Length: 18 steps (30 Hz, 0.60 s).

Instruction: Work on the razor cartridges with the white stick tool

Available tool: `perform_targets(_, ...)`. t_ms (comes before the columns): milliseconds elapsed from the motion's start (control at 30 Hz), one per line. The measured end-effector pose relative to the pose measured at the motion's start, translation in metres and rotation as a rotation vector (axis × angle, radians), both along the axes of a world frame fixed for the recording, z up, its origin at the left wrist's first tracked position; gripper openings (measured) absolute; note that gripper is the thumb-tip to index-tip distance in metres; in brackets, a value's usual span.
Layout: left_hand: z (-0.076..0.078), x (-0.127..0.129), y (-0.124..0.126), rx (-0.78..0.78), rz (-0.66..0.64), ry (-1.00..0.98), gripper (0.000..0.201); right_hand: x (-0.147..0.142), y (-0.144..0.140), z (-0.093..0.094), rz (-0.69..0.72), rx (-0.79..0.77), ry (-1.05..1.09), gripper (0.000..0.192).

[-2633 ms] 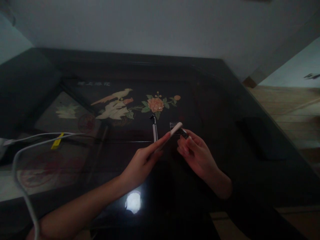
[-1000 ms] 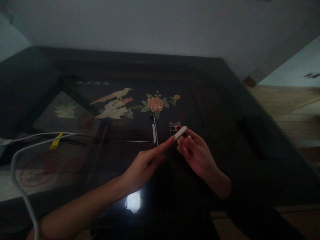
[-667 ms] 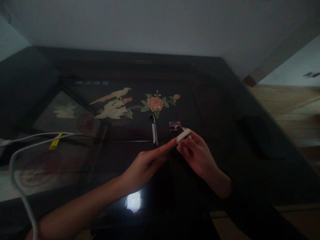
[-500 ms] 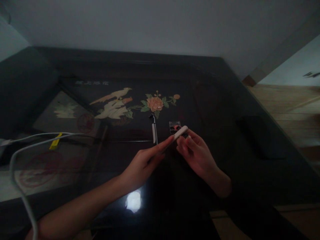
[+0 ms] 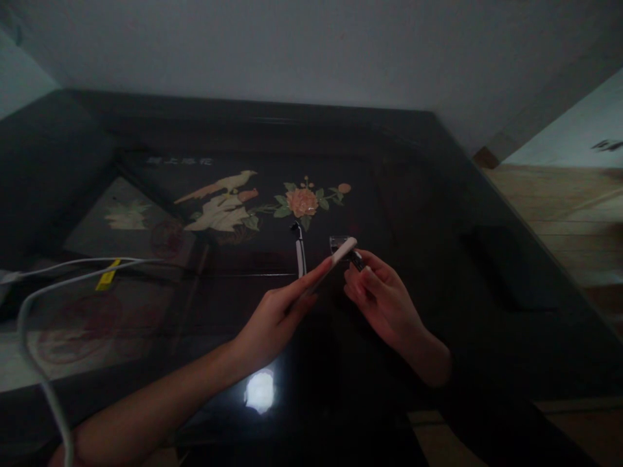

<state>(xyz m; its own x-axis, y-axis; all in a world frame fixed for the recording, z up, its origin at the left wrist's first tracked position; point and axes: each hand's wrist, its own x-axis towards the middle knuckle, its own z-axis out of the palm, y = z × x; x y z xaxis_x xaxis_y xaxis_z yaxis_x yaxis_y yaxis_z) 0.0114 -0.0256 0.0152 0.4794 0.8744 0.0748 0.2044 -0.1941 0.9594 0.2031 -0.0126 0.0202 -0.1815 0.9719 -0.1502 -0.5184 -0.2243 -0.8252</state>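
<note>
My left hand (image 5: pixel 277 318) is closed on a slim white bar with a rounded end (image 5: pixel 344 251), pinched between thumb and fingers and tilted up to the right. My right hand (image 5: pixel 384 292) pinches a small dark piece with a shiny edge (image 5: pixel 357 261), right beside the bar's upper end; whether the two touch I cannot tell. Partly behind the bar, a small clear plastic case (image 5: pixel 337 242) lies on the table. Left of it rests a slim white and black handle with a bent black tip (image 5: pixel 300 250), which resembles a razor handle without its head.
The glossy dark table (image 5: pixel 389 149) carries an inlaid bird and flower picture. A dark flat object (image 5: pixel 511 269) lies to the right. On the left, a white cable (image 5: pixel 34 350) with a yellow tag (image 5: pixel 108 275) runs over the table. A wall stands behind.
The white bar has shifted slightly left, its end drawing away from my right fingers. More of the dark piece in my right hand now shows, while the bar covers more of the clear case.
</note>
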Motion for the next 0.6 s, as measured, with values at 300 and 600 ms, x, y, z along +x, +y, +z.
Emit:
perform_targets(300,0.0008,0.0012,-0.0026,0.012,-0.088,-0.018,0.054,-0.0011,0.0006,0.0039,-0.038,-0.04,-0.014,0.038)
perform_targets(600,0.0016,0.0002,-0.0037,-0.005,-0.133,-0.012,0.053,0.0006,0.0009,0.0035,-0.037,-0.022,0.003,0.035)
